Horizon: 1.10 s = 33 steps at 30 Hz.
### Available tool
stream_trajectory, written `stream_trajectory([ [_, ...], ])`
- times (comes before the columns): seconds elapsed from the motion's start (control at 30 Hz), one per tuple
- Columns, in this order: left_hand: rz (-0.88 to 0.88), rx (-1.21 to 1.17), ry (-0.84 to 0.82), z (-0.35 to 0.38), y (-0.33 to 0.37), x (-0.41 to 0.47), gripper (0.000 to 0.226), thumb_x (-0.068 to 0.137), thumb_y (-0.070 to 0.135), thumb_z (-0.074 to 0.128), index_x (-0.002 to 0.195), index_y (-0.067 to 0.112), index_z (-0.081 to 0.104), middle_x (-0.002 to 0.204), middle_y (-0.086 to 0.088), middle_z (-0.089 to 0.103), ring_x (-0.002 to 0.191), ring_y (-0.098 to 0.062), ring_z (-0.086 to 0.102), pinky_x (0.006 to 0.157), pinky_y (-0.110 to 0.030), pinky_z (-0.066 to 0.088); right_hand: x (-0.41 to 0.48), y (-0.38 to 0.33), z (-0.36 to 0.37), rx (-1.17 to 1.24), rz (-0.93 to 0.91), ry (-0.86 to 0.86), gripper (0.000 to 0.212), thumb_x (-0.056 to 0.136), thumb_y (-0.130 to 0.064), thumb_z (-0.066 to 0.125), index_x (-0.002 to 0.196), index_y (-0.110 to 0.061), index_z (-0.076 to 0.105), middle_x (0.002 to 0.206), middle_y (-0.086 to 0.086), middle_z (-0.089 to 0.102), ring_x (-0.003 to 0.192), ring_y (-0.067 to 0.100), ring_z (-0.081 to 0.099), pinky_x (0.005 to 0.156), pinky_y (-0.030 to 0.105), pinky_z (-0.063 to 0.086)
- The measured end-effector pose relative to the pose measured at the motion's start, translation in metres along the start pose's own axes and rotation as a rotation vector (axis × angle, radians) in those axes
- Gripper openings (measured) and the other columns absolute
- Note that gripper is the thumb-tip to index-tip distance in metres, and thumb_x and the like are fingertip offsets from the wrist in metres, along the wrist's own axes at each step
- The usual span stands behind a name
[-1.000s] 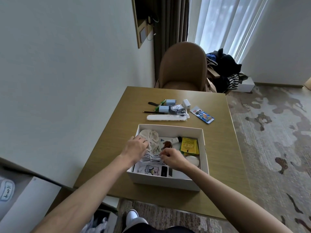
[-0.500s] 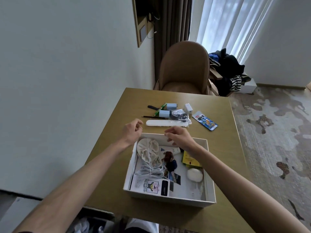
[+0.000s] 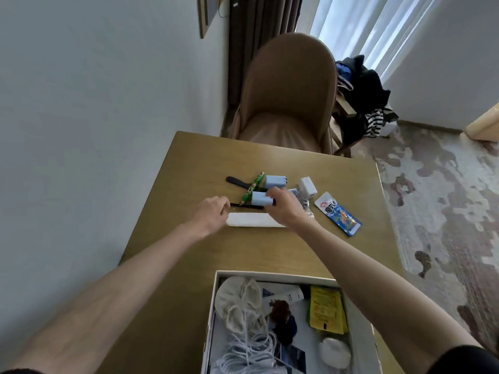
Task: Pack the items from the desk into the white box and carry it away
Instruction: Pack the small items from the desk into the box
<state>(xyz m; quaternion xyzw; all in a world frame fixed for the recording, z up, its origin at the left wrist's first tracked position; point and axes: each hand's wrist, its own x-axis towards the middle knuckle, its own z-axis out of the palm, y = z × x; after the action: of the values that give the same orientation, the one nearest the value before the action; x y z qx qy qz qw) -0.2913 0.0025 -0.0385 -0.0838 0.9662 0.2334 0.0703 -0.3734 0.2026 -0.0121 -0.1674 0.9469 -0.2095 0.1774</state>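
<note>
The white box [image 3: 213,298] sits at the near edge of the desk, holding a cloth pouch, a coiled white cable, a yellow packet and a round white pad. Further out lie a long white case [image 3: 253,220], two light blue blocks [image 3: 275,180] [image 3: 258,198], a green pen [image 3: 253,186], a thin black pencil [image 3: 247,206], a white charger [image 3: 307,187] and a blue snack packet [image 3: 339,214]. My left hand [image 3: 212,214] hovers with loosely curled fingers at the case's left end and holds nothing. My right hand [image 3: 283,207] has its fingertips closed on the nearer blue block's right end.
A tan chair [image 3: 289,98] stands against the desk's far edge. The wall runs along the left side. Clothes [image 3: 364,90] are piled behind the chair on the right. Patterned carpet [image 3: 437,198] lies to the right of the desk [image 3: 172,265].
Both hands left the box and reached forward to the loose items. The right hand now grips a blue block, and the left is at the white case. The view tilted forward.
</note>
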Motion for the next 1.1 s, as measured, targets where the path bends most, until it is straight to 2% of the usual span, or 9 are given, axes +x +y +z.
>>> stream_trajectory([
  [0.07, 0.010, -0.021, -0.007, 0.002, -0.003, 0.014, 0.022, 0.096, 0.017, 0.046, 0.114, 0.018, 0.059, 0.111, 0.000, 0.061, 0.097, -0.015, 0.056, 0.076, -0.028, 0.049, 0.022, -0.005, 0.009, -0.149, -0.045, -0.017, 0.046, 0.086, -0.009, 0.058, 0.131, -0.012, 0.052, 0.133, 0.012, 0.051, 0.122, 0.031, 0.048, 0.087, 0.041, 0.048],
  [0.13, 0.006, -0.040, -0.013, 0.005, -0.006, 0.024, 0.024, 0.097, 0.016, 0.043, 0.114, 0.019, 0.059, 0.114, 0.000, 0.061, 0.099, -0.015, 0.056, 0.079, -0.033, 0.053, 0.039, -0.006, 0.019, -0.286, -0.101, -0.041, 0.042, 0.086, -0.007, 0.057, 0.127, -0.010, 0.051, 0.128, 0.014, 0.052, 0.118, 0.032, 0.049, 0.081, 0.041, 0.049],
  [0.33, -0.018, -0.105, 0.000, 0.003, -0.011, 0.034, 0.026, 0.097, 0.015, 0.041, 0.114, 0.022, 0.059, 0.114, 0.002, 0.063, 0.097, -0.016, 0.060, 0.076, -0.038, 0.057, 0.057, 0.004, 0.026, -0.476, -0.175, -0.032, 0.027, 0.086, -0.013, 0.060, 0.112, -0.010, 0.056, 0.117, 0.011, 0.057, 0.111, 0.030, 0.054, 0.076, 0.040, 0.045],
  [0.5, 0.061, -0.119, 0.067, -0.004, 0.009, 0.065, 0.029, 0.095, 0.011, 0.040, 0.119, 0.019, 0.056, 0.107, -0.006, 0.065, 0.088, -0.024, 0.062, 0.073, -0.044, 0.056, 0.047, 0.018, 0.009, -0.256, -0.187, 0.104, 0.032, 0.087, -0.032, 0.064, 0.111, -0.013, 0.056, 0.105, 0.005, 0.059, 0.092, 0.029, 0.061, 0.068, 0.037, 0.046],
  [0.6, 0.132, -0.062, 0.043, 0.003, 0.035, 0.097, 0.031, 0.095, 0.013, 0.043, 0.125, 0.017, 0.052, 0.115, -0.008, 0.062, 0.100, -0.025, 0.057, 0.084, -0.045, 0.052, 0.031, 0.032, -0.013, -0.053, -0.108, 0.243, 0.036, 0.084, -0.038, 0.067, 0.110, -0.015, 0.058, 0.105, 0.000, 0.058, 0.090, 0.023, 0.058, 0.068, 0.034, 0.043],
  [0.7, 0.203, 0.131, -0.037, 0.017, 0.064, 0.131, 0.045, 0.094, 0.027, 0.046, 0.137, 0.015, 0.042, 0.132, -0.010, 0.053, 0.119, -0.028, 0.046, 0.096, -0.044, 0.044, 0.005, 0.049, -0.031, 0.162, -0.014, 0.356, 0.035, 0.078, -0.040, 0.071, 0.104, -0.018, 0.062, 0.097, -0.005, 0.057, 0.083, 0.018, 0.057, 0.067, 0.033, 0.046],
  [0.77, 0.262, 0.287, -0.083, 0.030, 0.080, 0.149, 0.051, 0.094, 0.036, 0.049, 0.139, 0.014, 0.040, 0.135, -0.009, 0.050, 0.123, -0.028, 0.044, 0.096, -0.044, 0.043, -0.015, 0.061, -0.040, 0.263, 0.042, 0.402, 0.033, 0.077, -0.038, 0.073, 0.102, -0.018, 0.064, 0.095, -0.004, 0.058, 0.081, 0.016, 0.057, 0.067, 0.031, 0.047],
  [0.9, 0.320, 0.489, -0.090, 0.052, 0.092, 0.165, 0.039, 0.090, 0.038, 0.058, 0.121, 0.014, 0.052, 0.122, -0.008, 0.057, 0.111, -0.025, 0.051, 0.090, -0.039, 0.046, -0.051, 0.086, -0.050, 0.347, 0.116, 0.436, 0.031, 0.076, -0.033, 0.077, 0.101, -0.017, 0.065, 0.095, -0.004, 0.059, 0.080, 0.013, 0.057, 0.069, 0.030, 0.050],
  [1.1, 0.273, 0.390, -0.037, 0.049, 0.090, 0.158, 0.025, 0.092, 0.032, 0.058, 0.109, 0.014, 0.056, 0.108, -0.005, 0.059, 0.089, -0.022, 0.056, 0.074, -0.036, 0.049, -0.103, 0.106, -0.060, 0.377, 0.101, 0.480, 0.032, 0.076, -0.033, 0.078, 0.101, -0.018, 0.066, 0.098, -0.005, 0.061, 0.076, 0.010, 0.054, 0.070, 0.031, 0.050],
])
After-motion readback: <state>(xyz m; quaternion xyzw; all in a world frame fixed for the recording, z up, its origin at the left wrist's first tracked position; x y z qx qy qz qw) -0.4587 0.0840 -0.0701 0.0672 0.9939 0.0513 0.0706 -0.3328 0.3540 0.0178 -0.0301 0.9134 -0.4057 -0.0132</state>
